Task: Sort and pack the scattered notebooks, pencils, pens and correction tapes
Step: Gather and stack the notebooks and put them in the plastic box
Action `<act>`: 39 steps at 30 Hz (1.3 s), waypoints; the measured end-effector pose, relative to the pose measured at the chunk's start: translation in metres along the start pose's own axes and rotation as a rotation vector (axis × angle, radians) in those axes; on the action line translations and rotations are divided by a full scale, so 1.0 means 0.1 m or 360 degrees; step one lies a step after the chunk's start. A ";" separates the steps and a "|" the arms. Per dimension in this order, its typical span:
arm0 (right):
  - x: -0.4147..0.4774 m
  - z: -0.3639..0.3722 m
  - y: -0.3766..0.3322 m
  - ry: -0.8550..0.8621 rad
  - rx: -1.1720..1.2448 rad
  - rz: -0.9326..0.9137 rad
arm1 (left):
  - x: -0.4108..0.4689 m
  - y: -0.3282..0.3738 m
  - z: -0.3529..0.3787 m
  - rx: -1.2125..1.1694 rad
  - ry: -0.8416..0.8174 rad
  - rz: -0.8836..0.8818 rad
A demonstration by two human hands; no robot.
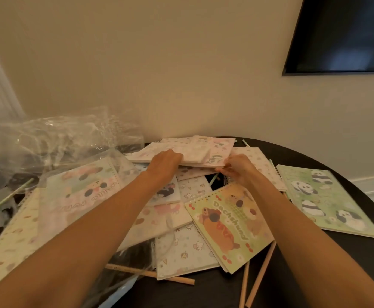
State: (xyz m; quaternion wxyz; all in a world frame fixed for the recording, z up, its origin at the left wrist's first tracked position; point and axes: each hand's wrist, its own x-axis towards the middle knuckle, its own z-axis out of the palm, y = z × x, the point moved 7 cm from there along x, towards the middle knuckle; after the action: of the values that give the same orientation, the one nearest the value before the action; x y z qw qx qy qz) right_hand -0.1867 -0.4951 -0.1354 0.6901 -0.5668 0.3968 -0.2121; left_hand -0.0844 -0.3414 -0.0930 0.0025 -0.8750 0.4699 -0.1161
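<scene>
A cream wall (181, 74) with a dark screen (341, 34) hung at upper right backs a dark rounded table (310, 152) littered with stationery. Toward the table's far edge, both hands are on a small stack of pink notebooks (195, 152). The left hand (165, 162) has its fingers curled over the stack's near left edge, and the right hand (239, 168) pinches its near right corner. How many books the stack holds is hard to say through the blur. This looks like the gathering step, squaring notebooks into one pile. Next would come drawing in loose ones: the Dachshund notebook (228, 225) toward the near edge and the panda notebook (328, 198) by the right edge, each needing its spiral turned to match. Wooden pencils (260, 274) lie at the near edge and clear plastic bags (59, 138) are heaped at the left edge.
</scene>
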 end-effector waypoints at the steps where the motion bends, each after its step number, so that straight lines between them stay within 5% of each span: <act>1: 0.00 0.02 0.01 0.0013 -0.0113 0.0034 | 0.00 -0.02 0.02 -0.0070 -0.0046 -0.0049; 4: -0.04 -0.05 0.06 0.0177 -0.0512 -0.0020 | -0.07 -0.15 0.00 -0.0370 -0.0121 -0.0225; 8: -0.37 -0.01 -0.13 0.0467 -0.0898 -0.0727 | -0.29 -0.25 -0.07 -0.0403 -0.0406 -0.0147; 14: -0.89 0.65 0.12 -0.0332 -0.1313 -0.0691 | -0.75 -0.07 -0.05 -0.0122 -0.0704 0.0163; 19: -0.99 0.39 0.05 0.0052 -0.1242 -0.0740 | -0.95 0.19 -0.06 -0.0289 -0.0590 0.0289; 22: -0.93 0.04 0.14 0.0219 -0.1532 -0.0615 | -1.05 0.51 0.01 -0.0240 -0.0623 0.0452; 31: -0.97 -0.30 0.36 -0.0206 -0.1394 -0.0458 | -1.24 1.29 -0.10 0.0524 -0.0029 0.1564; 39: -0.95 -0.45 0.31 -0.0271 -0.1004 -0.0408 | -1.01 1.19 -0.03 0.0381 0.0054 0.0984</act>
State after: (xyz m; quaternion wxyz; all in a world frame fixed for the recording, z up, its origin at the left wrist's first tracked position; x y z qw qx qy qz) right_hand -0.2836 -0.4436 -0.1380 0.4795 -0.8130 0.3094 -0.1161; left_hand -0.2369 -0.3243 -0.1236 0.1327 -0.6824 0.6962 -0.1788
